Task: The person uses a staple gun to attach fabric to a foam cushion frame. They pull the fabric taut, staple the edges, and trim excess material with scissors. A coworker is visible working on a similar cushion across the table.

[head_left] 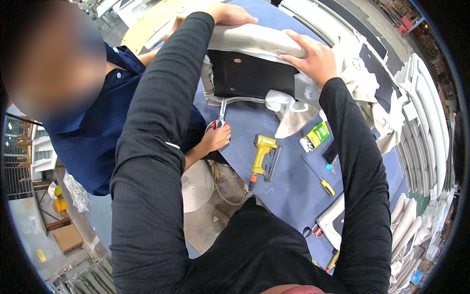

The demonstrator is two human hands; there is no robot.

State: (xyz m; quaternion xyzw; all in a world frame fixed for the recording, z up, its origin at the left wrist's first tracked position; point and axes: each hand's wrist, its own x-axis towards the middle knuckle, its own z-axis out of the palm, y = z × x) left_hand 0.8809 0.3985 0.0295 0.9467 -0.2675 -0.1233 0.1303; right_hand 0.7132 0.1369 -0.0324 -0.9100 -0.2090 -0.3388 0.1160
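The person's left hand [232, 13] lies over the far padded rim of an upholstered panel [264, 41], its fingers together and pointing right; whether they close around the rim cannot be told. The right hand [316, 56] grips the right end of that same rim, thumb on the near side and fingers spread over the top. The panel is at the far part of a blue-covered table [293, 198], pale fabric round its edge and black backing [249, 73] facing the wearer. A loose cloth flap [296, 120] hangs from its near right corner.

At the left, a co-worker in a navy shirt [83, 147] has one hand [215, 139] closed on the red handles of a pair of scissors [223, 110], blades up at the panel's near edge.

Nearer on the table, a yellow staple gun [265, 144] joins an air hose [230, 202]. To its right are a small green-and-white box [314, 136], contents unclear, a dark phone [330, 153] partly behind the right sleeve, and a yellow-handled screwdriver [327, 188]. A second pair of scissors [313, 231] lies closer in.

A brown cardboard box [68, 238] sits at lower left, its inside not visible. Pale padded pieces [426, 117] are stacked at the right.
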